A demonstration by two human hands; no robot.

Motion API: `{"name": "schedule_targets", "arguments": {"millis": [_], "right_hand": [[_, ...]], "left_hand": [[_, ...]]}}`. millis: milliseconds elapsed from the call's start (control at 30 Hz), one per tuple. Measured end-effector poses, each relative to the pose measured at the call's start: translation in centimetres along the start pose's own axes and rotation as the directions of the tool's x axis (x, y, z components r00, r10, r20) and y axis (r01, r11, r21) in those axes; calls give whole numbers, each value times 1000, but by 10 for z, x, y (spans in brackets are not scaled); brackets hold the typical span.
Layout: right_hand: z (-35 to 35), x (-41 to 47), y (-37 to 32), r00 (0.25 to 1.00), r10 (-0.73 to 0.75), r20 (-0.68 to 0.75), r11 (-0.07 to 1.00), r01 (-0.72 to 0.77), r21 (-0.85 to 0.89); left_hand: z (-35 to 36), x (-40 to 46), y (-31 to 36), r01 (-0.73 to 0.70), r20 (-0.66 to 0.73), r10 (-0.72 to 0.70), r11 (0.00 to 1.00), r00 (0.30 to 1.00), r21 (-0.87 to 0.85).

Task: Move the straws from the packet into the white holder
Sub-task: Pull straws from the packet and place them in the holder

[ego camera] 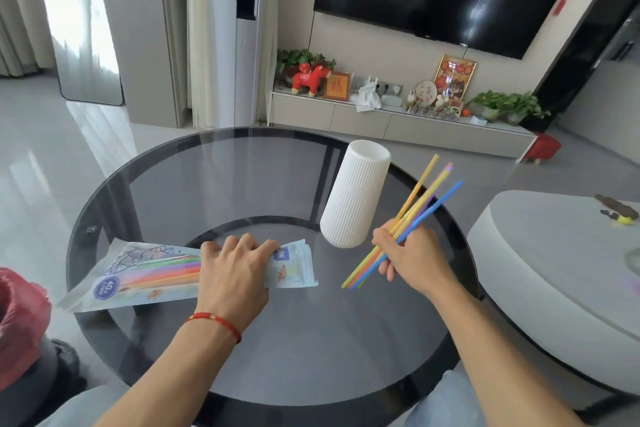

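- A red bag (20, 315) is sitting at the far left edge, off the round glass table (277, 357).
- One straw packet (138, 274) is lying flat on the left half of the table, printed side up. Coloured straws are showing through its clear window; they are packed too tightly to count.
- Your left hand (235, 274) is pressing palm-down on the packet, fingers curled over its far edge near the opened end, pinning it to the glass. A red string bracelet (216, 321) is circling that wrist.
- One white holder (353, 198), ribbed and cylindrical, is standing upright on the table between your two hands, a little farther from you. No straws are showing above its rim.
- Your right hand (408, 253) is closing its fingers around a loose bundle of straws (415, 211), held in the air just right of the holder and not touching it. About five are showing: yellow, orange, pink, purple and blue. Their upper ends are fanning up and to the right.
- A pale round side table (561, 274) is standing at the far right.
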State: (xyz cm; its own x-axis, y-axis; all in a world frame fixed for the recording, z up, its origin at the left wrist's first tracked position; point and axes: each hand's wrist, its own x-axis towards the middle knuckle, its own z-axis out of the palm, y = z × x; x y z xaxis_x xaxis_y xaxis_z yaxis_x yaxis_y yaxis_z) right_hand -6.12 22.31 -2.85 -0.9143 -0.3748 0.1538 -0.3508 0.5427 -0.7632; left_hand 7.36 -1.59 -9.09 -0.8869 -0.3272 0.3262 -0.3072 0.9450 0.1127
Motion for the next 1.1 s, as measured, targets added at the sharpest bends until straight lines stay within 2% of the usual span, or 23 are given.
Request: {"name": "schedule_targets", "arguments": {"millis": [100, 200, 300, 400, 500, 600, 700, 800, 1000, 1100], "right_hand": [[-7, 4, -10, 990, 22, -140, 973, 11, 229], [-25, 23, -35, 952, 76, -296, 820, 109, 562], [-43, 49, -66, 909, 146, -390, 674, 197, 712], [-50, 70, -88, 862, 161, -481, 710, 237, 663], [-49, 85, -95, 827, 124, -549, 819, 227, 527], [-42, 93, -94, 835, 89, -543, 906, 159, 393], [-34, 97, -91, 849, 87, -522, 925, 125, 358], [-33, 102, -86, 819, 65, -570, 931, 157, 331], [-31, 107, -78, 878, 50, -477, 964, 82, 254], [-26, 109, -82, 914, 89, -395, 956, 33, 291]], "left_hand": [[2, 1, 1, -12, -3, 12, 1000, 1000, -3], [4, 0, 3, -16, 2, 16, 1000, 1000, -4], [2, -1, 4, -21, -2, 21, 1000, 1000, -15], [1, -2, 5, -19, 10, 19, 1000, 1000, -21], [0, -2, 6, -21, 18, 21, 999, 1000, -29], [-1, -2, 6, -18, 19, 19, 999, 1000, -29], [-2, -2, 6, -17, 20, 17, 999, 1000, -29], [-3, -2, 6, -12, 23, 12, 999, 1000, -33], [-5, -1, 7, 0, 48, 2, 999, 999, -33], [-5, -1, 7, 5, 61, -2, 999, 998, -44]]}}
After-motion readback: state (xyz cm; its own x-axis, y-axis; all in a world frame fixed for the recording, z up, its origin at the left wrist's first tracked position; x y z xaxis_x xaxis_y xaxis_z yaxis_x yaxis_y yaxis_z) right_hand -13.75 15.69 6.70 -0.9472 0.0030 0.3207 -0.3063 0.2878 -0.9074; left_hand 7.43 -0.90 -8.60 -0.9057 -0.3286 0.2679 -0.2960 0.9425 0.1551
